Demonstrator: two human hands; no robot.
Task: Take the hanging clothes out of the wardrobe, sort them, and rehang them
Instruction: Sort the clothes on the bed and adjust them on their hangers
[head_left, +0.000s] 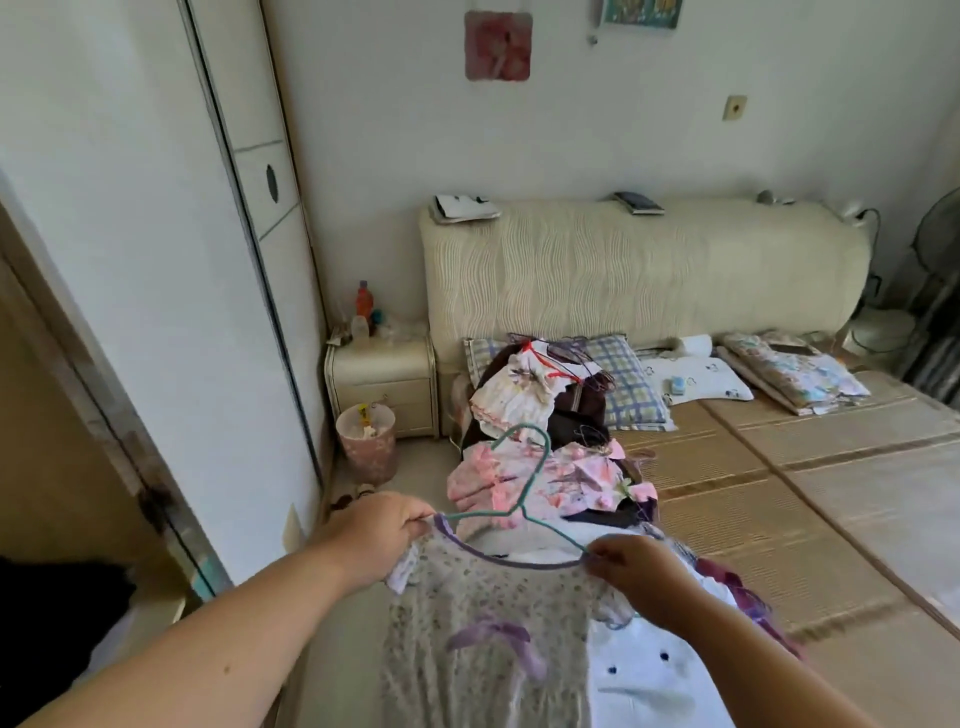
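1. The wardrobe (156, 260) stands left of the bed (779, 493), its sliding door pulled aside. Its inside is cut off at the frame edge, so it cannot be seen whether any clothes remain on the rail.
2. A pile of clothes (550, 467) lies on the bed's left side below the pillows, apparently put there as a sorting place. Some pieces keep their wire hangers.
3. A grey flowered top (483, 613) with a purple bow is held up at the bed's near-left corner, spread wide, likely to seat it squarely before rehanging.
4. A white garment (654, 675) with dark buttons lies on the bed's near edge, partly behind the top.
5. The left hand (374, 535) pinches one shoulder of the top; the right hand (639, 577) pinches the other shoulder, together with the wire there.
6. A green hanger (521, 512) sits in the neckline, hook pointing up the bed.
7. Whether both hanger ends are fully inside the shoulders is hidden by fingers and cloth. The lower garments in the pile are too tangled to tell apart.
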